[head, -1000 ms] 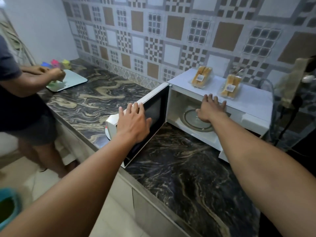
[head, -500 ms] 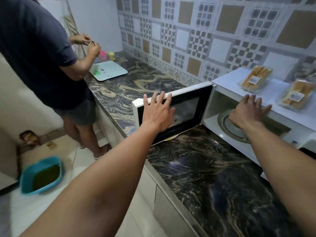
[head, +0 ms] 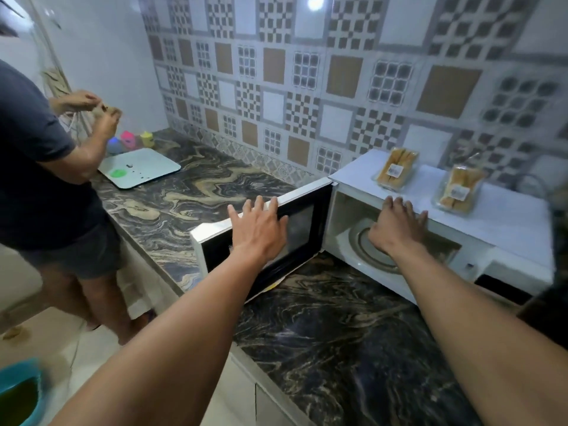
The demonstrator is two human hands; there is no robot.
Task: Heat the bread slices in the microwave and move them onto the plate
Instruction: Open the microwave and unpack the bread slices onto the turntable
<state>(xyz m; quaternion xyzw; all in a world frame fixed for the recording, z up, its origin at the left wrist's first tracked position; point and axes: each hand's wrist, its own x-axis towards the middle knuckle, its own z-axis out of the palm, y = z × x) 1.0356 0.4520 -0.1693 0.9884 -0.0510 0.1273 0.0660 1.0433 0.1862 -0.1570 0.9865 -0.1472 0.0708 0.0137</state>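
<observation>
The white microwave (head: 504, 222) stands on the counter at the right with its door (head: 304, 229) swung open to the left. My left hand (head: 258, 229) rests flat on the door's outer face, straight fingers reaching its top edge. My right hand (head: 396, 226) reaches into the cavity above the glass turntable (head: 359, 241), fingers spread and holding nothing. Two clear packs of bread slices lie on the microwave's top, one pack (head: 396, 169) to the left and the other pack (head: 461, 189) to the right. A pale edge (head: 275, 284), maybe a plate, shows under the door.
Another person (head: 46, 186) stands at the left of the dark marble counter (head: 338, 333), hands raised over a white cutting board (head: 144, 167). Small coloured bottles (head: 129, 139) sit behind the board. A blue basin (head: 18, 392) is on the floor. Patterned tiles cover the back wall.
My view swung left and back a little. Both my hands keep their places on the door and in the cavity. The other person lifted their hands off the board.
</observation>
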